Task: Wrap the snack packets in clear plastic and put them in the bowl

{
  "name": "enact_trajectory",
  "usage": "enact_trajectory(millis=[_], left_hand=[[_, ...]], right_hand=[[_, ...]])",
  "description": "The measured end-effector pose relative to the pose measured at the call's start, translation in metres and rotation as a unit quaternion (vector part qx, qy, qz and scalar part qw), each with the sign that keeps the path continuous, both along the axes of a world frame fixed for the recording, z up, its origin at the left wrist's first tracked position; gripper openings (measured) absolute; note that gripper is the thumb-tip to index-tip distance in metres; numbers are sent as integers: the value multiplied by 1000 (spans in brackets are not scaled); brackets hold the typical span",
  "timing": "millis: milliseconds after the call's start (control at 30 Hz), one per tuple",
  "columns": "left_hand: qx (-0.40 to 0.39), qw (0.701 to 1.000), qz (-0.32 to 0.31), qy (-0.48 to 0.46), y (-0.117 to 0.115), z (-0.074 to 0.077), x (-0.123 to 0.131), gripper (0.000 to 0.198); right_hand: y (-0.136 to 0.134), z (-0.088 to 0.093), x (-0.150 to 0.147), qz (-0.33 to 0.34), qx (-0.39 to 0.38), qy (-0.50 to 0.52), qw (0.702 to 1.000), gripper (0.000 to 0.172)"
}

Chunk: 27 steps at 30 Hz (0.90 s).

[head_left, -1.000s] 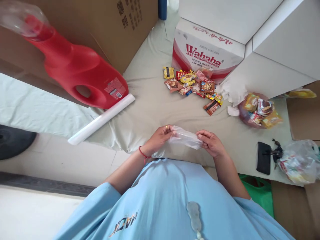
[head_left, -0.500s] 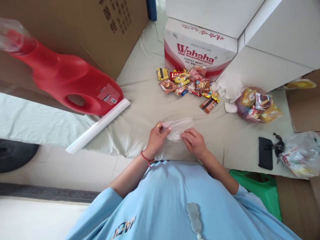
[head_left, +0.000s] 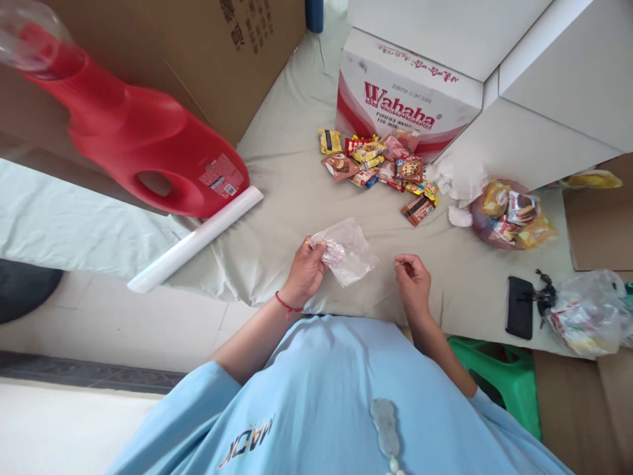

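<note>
A small clear plastic bag [head_left: 349,254] is pinched between the thumb and fingers of my left hand [head_left: 307,269], its free end spread out to the right. My right hand [head_left: 413,278] is apart from the bag, a little to its right, with the fingers curled together; whether anything tiny is in them I cannot make out. Beyond both hands, a heap of wrapped snacks [head_left: 368,158] lies on the pale cloth [head_left: 287,198]. One brown snack packet [head_left: 419,210] sits at the heap's near right edge.
A red bottle [head_left: 163,142] and a white roll [head_left: 198,239] lie at left. Behind the snacks stands a Wahaba-style printed carton [head_left: 405,99]. To the right are a bowl of snacks [head_left: 487,227], crumpled tissue [head_left: 457,177], a black phone [head_left: 519,307] and a filled plastic bag [head_left: 588,310]. A green stool [head_left: 519,389] stands below.
My right hand has let go of the plastic bag and moved right. The bag now hangs from my left hand alone, opened out flatter.
</note>
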<state>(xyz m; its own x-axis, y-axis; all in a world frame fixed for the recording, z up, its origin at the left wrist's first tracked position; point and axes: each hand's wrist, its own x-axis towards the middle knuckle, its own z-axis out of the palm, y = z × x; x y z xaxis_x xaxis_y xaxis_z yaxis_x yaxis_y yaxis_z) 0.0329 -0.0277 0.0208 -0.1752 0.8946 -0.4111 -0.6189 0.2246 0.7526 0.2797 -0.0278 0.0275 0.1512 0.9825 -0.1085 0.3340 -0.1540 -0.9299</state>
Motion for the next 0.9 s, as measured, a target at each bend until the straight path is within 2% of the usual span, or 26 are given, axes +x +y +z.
enact_trajectory(millis=[33, 100, 300, 467, 533, 600, 667, 733, 767, 833, 900], left_hand=[[-1, 1000, -3, -4, -1, 0, 0, 46], [0, 1000, -10, -12, -4, -1, 0, 45], [-10, 998, -14, -55, -12, -3, -6, 40], [-36, 995, -41, -82, -15, -5, -8, 36], [-42, 998, -41, -35, -17, -7, -8, 38], [-42, 995, -9, 85, -21, -7, -8, 43], [-19, 963, 52, 262, -26, -3, -9, 50], [39, 900, 99, 423, -32, 5, -7, 51], [78, 871, 90, 477, -35, 10, -5, 46], [161, 835, -7, 526, -38, 18, 4, 35], [217, 812, -138, 523, -38, 23, 18, 39]], right_hand=[[7, 0, 0, -29, -24, 25, 999, 27], [20, -3, -1, -37, -67, 56, 995, 36], [41, -9, -12, 41, -156, 78, 984, 43], [41, -2, -19, 113, -249, 194, 942, 52], [37, 1, -20, 140, -261, 230, 927, 53], [32, 3, -20, 142, -259, 256, 921, 53], [28, 5, -21, 122, -251, 273, 920, 53], [24, 8, -21, 99, -244, 287, 921, 53], [23, 10, -21, 91, -243, 294, 920, 54], [21, 15, -23, 81, -239, 305, 918, 54], [20, 21, -25, 77, -232, 313, 918, 52]])
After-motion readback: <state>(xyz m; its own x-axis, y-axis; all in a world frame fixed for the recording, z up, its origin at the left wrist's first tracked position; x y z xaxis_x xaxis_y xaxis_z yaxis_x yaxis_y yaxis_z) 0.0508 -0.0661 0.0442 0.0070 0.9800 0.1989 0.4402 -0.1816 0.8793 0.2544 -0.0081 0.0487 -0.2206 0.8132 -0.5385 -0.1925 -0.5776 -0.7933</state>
